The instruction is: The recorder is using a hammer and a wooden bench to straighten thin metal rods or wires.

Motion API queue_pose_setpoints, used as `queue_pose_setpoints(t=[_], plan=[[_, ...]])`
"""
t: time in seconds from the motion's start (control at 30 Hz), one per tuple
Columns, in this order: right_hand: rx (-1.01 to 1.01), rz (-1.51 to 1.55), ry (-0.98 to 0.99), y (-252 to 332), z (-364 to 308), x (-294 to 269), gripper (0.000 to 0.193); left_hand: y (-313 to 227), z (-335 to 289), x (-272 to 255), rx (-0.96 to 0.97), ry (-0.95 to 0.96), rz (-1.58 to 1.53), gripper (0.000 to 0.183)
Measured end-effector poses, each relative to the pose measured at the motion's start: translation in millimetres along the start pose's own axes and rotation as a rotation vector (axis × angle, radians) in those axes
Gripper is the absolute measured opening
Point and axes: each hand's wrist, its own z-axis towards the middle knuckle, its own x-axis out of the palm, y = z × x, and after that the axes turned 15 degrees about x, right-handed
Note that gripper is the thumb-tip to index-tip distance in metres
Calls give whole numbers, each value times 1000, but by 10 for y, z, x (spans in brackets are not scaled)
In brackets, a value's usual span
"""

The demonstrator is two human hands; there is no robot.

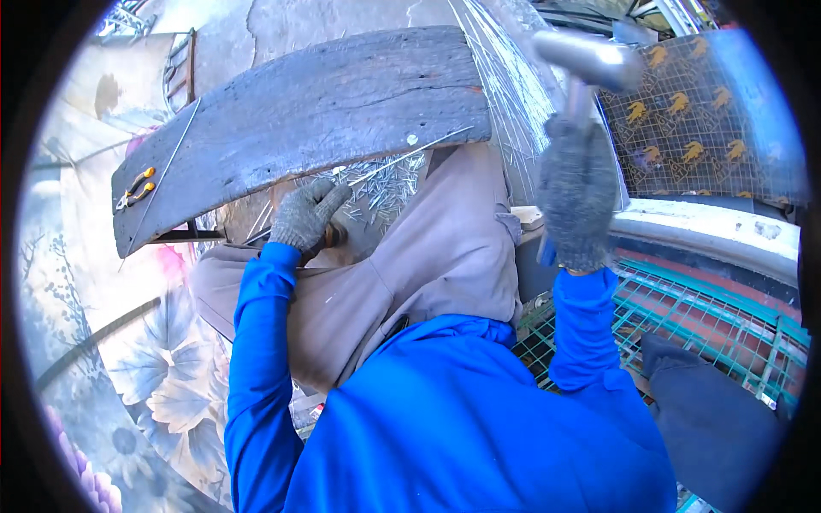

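Hammer (590, 64), one, metal head, slightly blurred: held up at the far right; the right hand (577, 197), in a grey knit glove, has its fingers clamped on the handle.

Thin metal rod (410, 156), one: we find it slanting from the left hand (301, 215) to the right, its far end over the near edge of the plank. Left hand gloved alike, fingers bent, at the rod's near end; whether they pinch it we cannot tell.

Wooden plank (325, 107), one, dark, weathered, lying across the far side. On its left end we list pliers (130, 198) with orange-and-black handles, and, just beside, a second thin rod (161, 182).

Short metal pieces (389, 192), a heap, near side of the plank.

Long thin rods (505, 94), a bundle, far right.

Green wire mesh (701, 316), near right.
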Motion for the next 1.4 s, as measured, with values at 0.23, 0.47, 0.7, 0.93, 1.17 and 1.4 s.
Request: queue_pose_setpoints(t=[0.23,0.47,0.7,0.93,1.17,1.4], plan=[[52,-116,-28,-773,95,284,35,7,51,-32,-61,26,-23,43],[-38,-482,137,-952,-108,392,34,38,-16,-11,-29,60,7,41],[67,-524,203,-1233,-63,473,52,58,24,-59,7,96,-47,38],[-330,-579,-54,-1564,-229,632,29,161,27,-108,35,186,75,43],[742,351,434,-962,-88,394,33,193,3,-105,245,277,329,81],[274,257,69,-344,-1,244,38,175,-12,-109,256,258,355,76]])
